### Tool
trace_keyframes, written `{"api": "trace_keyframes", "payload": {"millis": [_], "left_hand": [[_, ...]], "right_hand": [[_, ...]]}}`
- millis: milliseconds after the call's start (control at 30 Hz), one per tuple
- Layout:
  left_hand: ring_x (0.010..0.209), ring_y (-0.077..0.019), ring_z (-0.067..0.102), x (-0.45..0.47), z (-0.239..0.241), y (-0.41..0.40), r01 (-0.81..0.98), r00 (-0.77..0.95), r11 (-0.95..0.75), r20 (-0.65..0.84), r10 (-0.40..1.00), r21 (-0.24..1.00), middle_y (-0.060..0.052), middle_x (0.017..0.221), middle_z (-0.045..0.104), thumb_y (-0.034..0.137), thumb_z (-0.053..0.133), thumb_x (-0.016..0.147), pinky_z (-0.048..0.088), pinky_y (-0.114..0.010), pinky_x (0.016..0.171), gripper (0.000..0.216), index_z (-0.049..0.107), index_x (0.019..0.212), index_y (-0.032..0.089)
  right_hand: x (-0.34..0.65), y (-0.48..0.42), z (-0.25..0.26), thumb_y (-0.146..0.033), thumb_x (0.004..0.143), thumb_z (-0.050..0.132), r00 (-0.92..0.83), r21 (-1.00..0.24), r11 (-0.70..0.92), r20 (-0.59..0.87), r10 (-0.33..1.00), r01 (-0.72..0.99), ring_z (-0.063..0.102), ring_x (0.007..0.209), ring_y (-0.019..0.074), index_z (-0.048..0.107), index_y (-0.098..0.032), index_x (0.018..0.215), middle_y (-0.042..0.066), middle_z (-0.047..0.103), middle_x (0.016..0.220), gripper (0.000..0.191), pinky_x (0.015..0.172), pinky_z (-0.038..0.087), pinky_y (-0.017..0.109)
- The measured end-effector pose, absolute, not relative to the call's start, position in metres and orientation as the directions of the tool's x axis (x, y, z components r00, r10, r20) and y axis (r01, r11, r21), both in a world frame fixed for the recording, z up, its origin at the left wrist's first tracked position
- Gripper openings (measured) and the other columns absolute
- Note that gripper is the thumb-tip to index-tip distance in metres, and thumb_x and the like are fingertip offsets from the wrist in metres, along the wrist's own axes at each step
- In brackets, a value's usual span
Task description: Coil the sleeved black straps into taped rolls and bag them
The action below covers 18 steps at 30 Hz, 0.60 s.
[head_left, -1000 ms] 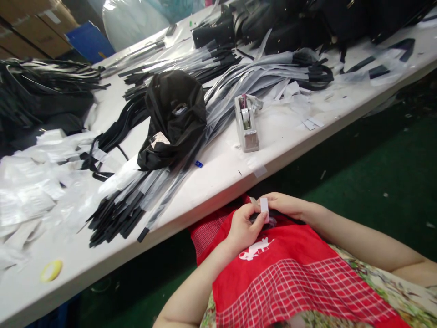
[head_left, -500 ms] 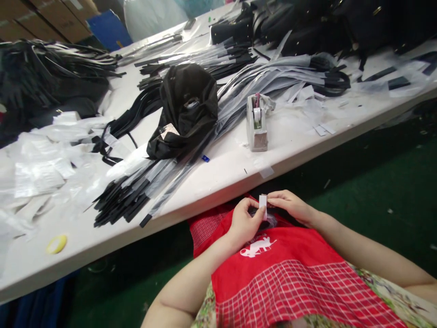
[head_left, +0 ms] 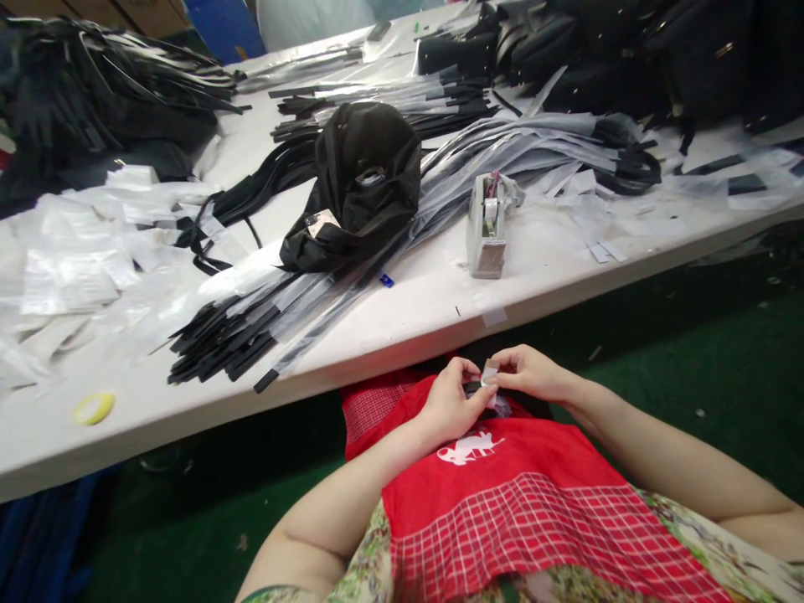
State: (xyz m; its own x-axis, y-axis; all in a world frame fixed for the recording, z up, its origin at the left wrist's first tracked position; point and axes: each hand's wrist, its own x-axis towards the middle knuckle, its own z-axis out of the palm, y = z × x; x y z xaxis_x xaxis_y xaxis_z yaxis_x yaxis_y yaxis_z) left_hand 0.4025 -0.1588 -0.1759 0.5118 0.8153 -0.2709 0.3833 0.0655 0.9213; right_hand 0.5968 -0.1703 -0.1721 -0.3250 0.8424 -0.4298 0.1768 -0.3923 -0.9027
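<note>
Over the red apron point(head_left: 533, 456), just off the table's front edge, both hands meet at a small white piece point(head_left: 489, 374) like a folded paper or label. My left hand point(head_left: 453, 400) pinches its lower end between thumb and fingers. The fingertips of my right hand point(head_left: 535, 373) are closed on its upper right side. Something dark with clear plastic point(head_left: 501, 406) shows just below the fingers; its kind is mostly hidden. A tape dispenser point(head_left: 487, 226) stands on the table in front of my hands.
Black straps in clear sleeves point(head_left: 232, 335) lie across the white table point(head_left: 402, 314), under a bunched black bag point(head_left: 370, 184). White papers and plastic point(head_left: 75, 251) cover the left side, with a yellow tape roll point(head_left: 94, 409) nearby. Black bags point(head_left: 596, 59) are heaped at the back right.
The white piece has tilted, and my right fingertips have moved onto its upper part. My left hand keeps its pinch. The view has shifted slightly.
</note>
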Motion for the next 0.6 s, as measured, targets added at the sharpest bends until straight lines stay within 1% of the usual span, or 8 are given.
{"api": "trace_keyframes", "payload": {"millis": [67,133,200,267,367,433,500,600], "left_hand": [[0.083,-0.0206,0.062,0.400,-0.174,-0.156,0.433,0.570,0.051,-0.317,0.758,0.900,-0.007,0.095,0.067,0.043,0.070,0.077,0.048,-0.032,0.074,0.035,0.057,0.097,0.017],[0.074,-0.0194,0.062,0.397,-0.173,-0.151,0.464,0.641,0.068,-0.388,0.662,0.883,-0.006,0.087,0.068,0.044,0.072,0.074,0.047,-0.030,0.066,0.037,0.061,0.095,0.016],[0.065,-0.0169,0.060,0.395,-0.174,-0.146,0.432,0.691,0.184,-0.455,0.562,0.883,-0.005,0.077,0.067,0.045,0.071,0.073,0.045,-0.028,0.058,0.037,0.064,0.093,0.015],[0.058,-0.0137,0.057,0.394,-0.177,-0.141,0.332,0.699,0.367,-0.488,0.522,0.869,-0.003,0.071,0.065,0.045,0.073,0.072,0.044,-0.025,0.054,0.039,0.066,0.094,0.013],[0.057,-0.0107,0.056,0.394,-0.181,-0.132,0.127,0.676,0.564,-0.487,0.552,0.816,-0.003,0.071,0.065,0.039,0.081,0.063,0.046,-0.024,0.056,0.044,0.068,0.093,0.010],[0.058,-0.0103,0.055,0.396,-0.181,-0.128,-0.009,0.683,0.662,-0.479,0.551,0.749,-0.005,0.074,0.067,0.036,0.081,0.060,0.045,-0.023,0.058,0.041,0.069,0.088,0.009],[0.058,-0.0104,0.056,0.399,-0.178,-0.124,-0.116,0.670,0.721,-0.482,0.565,0.684,-0.006,0.075,0.068,0.036,0.079,0.060,0.045,-0.023,0.057,0.039,0.068,0.087,0.009],[0.056,-0.0094,0.054,0.403,-0.171,-0.119,-0.188,0.609,0.708,-0.485,0.628,0.681,-0.004,0.071,0.066,0.031,0.080,0.059,0.043,-0.022,0.056,0.036,0.067,0.086,0.010]], "right_hand": [[0.597,-0.171,-0.170,-0.039,0.080,0.069,-0.321,-0.910,-0.326,-0.399,0.859,0.257,0.065,0.069,0.0161,0.071,-0.015,0.075,0.003,0.072,0.073,0.025,0.069,0.051,0.027],[0.597,-0.172,-0.165,-0.038,0.084,0.065,-0.338,-0.905,-0.209,-0.341,0.877,0.371,0.067,0.073,0.0176,0.073,-0.015,0.079,0.004,0.074,0.077,0.025,0.071,0.052,0.028],[0.597,-0.173,-0.156,-0.035,0.088,0.060,-0.393,-0.871,-0.027,-0.248,0.885,0.490,0.069,0.078,0.0184,0.075,-0.017,0.087,0.005,0.075,0.084,0.023,0.074,0.053,0.029],[0.597,-0.176,-0.148,-0.028,0.092,0.054,-0.473,-0.791,0.185,-0.146,0.869,0.583,0.069,0.088,0.0192,0.074,-0.020,0.102,0.007,0.075,0.098,0.024,0.082,0.054,0.031],[0.595,-0.180,-0.145,-0.019,0.092,0.048,-0.538,-0.594,0.436,0.005,0.843,0.676,0.064,0.111,0.0226,0.061,-0.021,0.130,0.010,0.067,0.124,0.041,0.097,0.052,0.037],[0.593,-0.183,-0.150,-0.016,0.089,0.048,-0.544,-0.462,0.515,0.080,0.835,0.723,0.059,0.121,0.0252,0.053,-0.017,0.138,0.013,0.062,0.132,0.049,0.104,0.049,0.043],[0.592,-0.184,-0.153,-0.014,0.088,0.048,-0.543,-0.373,0.542,0.113,0.832,0.753,0.054,0.127,0.0266,0.050,-0.014,0.141,0.014,0.059,0.137,0.053,0.108,0.047,0.046],[0.592,-0.181,-0.151,-0.010,0.085,0.048,-0.545,-0.332,0.553,0.127,0.829,0.764,0.050,0.132,0.0264,0.047,-0.013,0.142,0.014,0.055,0.142,0.058,0.112,0.044,0.044]]}}
